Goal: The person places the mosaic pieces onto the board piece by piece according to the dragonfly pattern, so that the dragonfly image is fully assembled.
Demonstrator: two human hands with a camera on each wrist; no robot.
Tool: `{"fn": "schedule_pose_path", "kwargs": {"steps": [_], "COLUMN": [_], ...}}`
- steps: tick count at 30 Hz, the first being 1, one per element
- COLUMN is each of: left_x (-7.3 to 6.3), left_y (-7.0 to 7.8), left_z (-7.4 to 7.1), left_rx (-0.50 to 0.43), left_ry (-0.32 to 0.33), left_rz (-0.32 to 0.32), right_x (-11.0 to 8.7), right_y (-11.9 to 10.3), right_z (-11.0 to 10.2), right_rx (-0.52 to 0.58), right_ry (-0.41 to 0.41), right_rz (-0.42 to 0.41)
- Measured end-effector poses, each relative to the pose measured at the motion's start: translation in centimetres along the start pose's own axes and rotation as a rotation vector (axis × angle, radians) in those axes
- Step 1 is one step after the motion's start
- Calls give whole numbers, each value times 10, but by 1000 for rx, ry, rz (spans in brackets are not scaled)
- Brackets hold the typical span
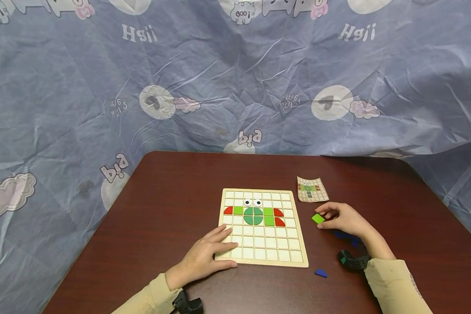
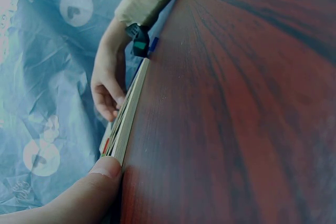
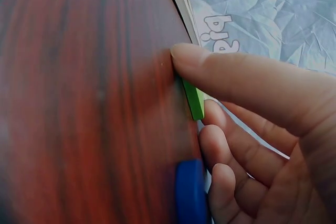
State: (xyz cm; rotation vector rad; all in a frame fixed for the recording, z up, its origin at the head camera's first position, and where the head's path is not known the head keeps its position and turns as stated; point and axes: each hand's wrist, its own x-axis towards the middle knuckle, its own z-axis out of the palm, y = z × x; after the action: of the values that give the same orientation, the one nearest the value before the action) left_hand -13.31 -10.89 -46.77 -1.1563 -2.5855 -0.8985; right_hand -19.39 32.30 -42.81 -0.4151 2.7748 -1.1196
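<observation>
Between the thumb and fingers of my right hand [image 1: 345,219] is a pinched green square tile [image 1: 318,218], low over the table to the right of the board. In the right wrist view the green tile [image 3: 194,100] shows its thin edge below the thumb. My left hand [image 1: 204,256] rests on the lower left corner of a pale gridded board [image 1: 260,242], fingers spread, thumb along its near edge. On the board lie dark green quarter pieces forming a circle [image 1: 253,216], two eye tiles [image 1: 253,203], several light green squares [image 1: 268,216] and red quarter pieces [image 1: 279,222].
A small pattern card [image 1: 313,190] lies beyond the right hand, showing a similar figure. One blue piece [image 1: 321,273] sits off the board's near right corner. More blue pieces [image 1: 347,235] lie under the right wrist. A printed blue-grey cloth [image 1: 227,87] hangs behind the table.
</observation>
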Motion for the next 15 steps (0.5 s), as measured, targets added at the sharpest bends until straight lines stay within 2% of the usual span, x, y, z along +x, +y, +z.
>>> {"fn": "schedule_pose_path", "kwargs": {"steps": [8,15], "left_x": [0,0], "left_y": [0,1], "left_z": [0,-1], "left_rx": [-1,1], "left_ry": [6,-2], "left_rz": [3,1], "right_x": [0,1], "right_y": [1,1], "right_z": [1,1], "right_rx": [16,0], "right_ry": [15,29], "right_rz": [-18,8]}}
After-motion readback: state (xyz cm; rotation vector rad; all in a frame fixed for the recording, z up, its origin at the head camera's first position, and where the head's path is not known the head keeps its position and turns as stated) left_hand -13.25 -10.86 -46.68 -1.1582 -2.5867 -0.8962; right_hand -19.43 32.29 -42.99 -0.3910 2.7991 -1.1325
